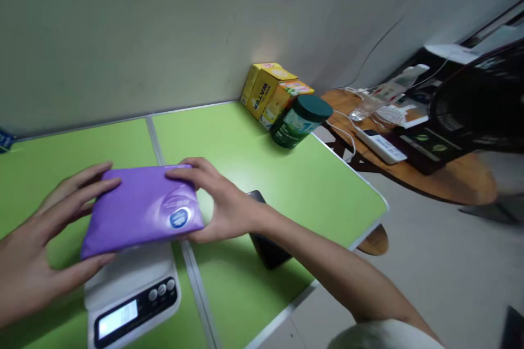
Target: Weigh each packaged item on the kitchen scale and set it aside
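A flat purple packet (141, 210) with a round blue-and-white label lies on top of a white digital kitchen scale (131, 294) on the green table (254, 163). My left hand (36, 245) grips the packet's left end, fingers above and thumb below. My right hand (221, 202) clasps its right end, fingers curled over the far corner. The scale's display and buttons show below the packet.
A black phone (268, 245) lies under my right forearm. A dark green jar (301, 120) and yellow boxes (270, 90) stand at the table's far right corner. Beyond the edge, a round wooden table (450, 174) carries a power strip, cables and black items.
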Tool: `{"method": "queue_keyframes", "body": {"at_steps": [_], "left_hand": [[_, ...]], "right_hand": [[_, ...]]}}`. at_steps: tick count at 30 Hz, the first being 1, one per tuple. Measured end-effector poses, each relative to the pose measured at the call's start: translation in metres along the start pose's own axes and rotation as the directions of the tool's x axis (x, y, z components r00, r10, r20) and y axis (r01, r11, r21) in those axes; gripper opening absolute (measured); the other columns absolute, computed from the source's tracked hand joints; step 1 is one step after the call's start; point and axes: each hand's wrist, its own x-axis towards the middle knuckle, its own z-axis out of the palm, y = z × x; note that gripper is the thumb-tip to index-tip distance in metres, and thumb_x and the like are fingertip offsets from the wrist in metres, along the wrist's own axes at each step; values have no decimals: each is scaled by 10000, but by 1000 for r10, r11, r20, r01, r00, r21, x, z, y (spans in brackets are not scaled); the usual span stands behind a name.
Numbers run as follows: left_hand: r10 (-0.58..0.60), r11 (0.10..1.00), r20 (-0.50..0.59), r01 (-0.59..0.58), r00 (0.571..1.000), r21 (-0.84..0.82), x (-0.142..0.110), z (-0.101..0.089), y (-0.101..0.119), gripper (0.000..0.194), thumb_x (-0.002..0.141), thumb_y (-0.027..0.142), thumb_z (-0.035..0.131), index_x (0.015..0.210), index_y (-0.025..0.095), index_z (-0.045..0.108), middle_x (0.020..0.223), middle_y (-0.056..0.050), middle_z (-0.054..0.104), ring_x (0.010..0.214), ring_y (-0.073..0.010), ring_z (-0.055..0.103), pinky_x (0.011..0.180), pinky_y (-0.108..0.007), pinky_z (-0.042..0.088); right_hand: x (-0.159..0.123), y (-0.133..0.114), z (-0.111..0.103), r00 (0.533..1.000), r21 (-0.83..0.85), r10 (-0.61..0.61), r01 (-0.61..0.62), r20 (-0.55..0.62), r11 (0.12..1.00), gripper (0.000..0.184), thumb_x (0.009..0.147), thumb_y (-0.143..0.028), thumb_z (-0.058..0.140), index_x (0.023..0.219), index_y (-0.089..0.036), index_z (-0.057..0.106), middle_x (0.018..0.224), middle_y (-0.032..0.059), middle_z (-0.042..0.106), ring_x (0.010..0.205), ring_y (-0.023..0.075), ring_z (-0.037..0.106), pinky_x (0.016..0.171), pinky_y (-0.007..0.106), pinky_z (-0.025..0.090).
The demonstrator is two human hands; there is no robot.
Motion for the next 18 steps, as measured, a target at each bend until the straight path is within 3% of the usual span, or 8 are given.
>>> {"method": "queue_keyframes", "body": {"at_steps": [2, 5, 10, 14, 18], "left_hand": [[74, 997, 20, -74, 997, 30, 30, 17, 25, 624, 688, 646, 666, 1282, 597, 482, 1510, 183, 362, 1312, -402, 446, 958, -624, 486], [101, 993, 74, -95, 992, -77, 74, 50, 65, 597, 792, 608, 607, 1358, 532, 435, 1573, 99, 287, 1234, -367, 542, 884, -534, 582], [173, 965, 231, -117, 958, -235, 128, 98, 110, 646, 877, 478, 570, 1467, 427, 309, 1623, -12, 155, 1232, -348, 545, 814, -438, 618], [167, 962, 302, -87, 939, -259, 146, 117, 116, 568, 913, 417, 525, 1448, 427, 335, 1625, 1, 144, 1245, -318, 534, 769, -369, 625], [53, 969, 324, 30, 945, -246, 145, 123, 100, 529, 925, 453, 497, 1434, 461, 350, 1623, 21, 164, 1231, -317, 546, 670, -316, 623]], "right_hand": [[-16, 6, -29, 993, -36, 37, -41, -108, 998, 812, 627, -342, 814, 1350, -206, 471, 1305, 139, 467, 1285, 269, 443, 1039, 409, 445], [-40, 21, -75, 950, -116, 126, -165, -286, 979, 734, 646, -306, 805, 1312, -220, 510, 1307, 138, 480, 1238, 281, 484, 934, 393, 501], [-54, 59, -159, 771, -216, 147, -347, -620, 913, 603, 666, -326, 753, 1231, -257, 554, 1228, 99, 556, 1138, 288, 558, 874, 444, 532], [-33, 108, -233, 607, -370, 48, -543, -793, 754, 573, 643, -335, 746, 1183, -240, 579, 1190, 115, 566, 1136, 320, 553, 942, 528, 487], [4, 164, -289, 478, -352, 10, -661, -878, 663, 570, 637, -316, 740, 1164, -186, 569, 1154, 124, 548, 1133, 317, 548, 1009, 541, 423]]}}
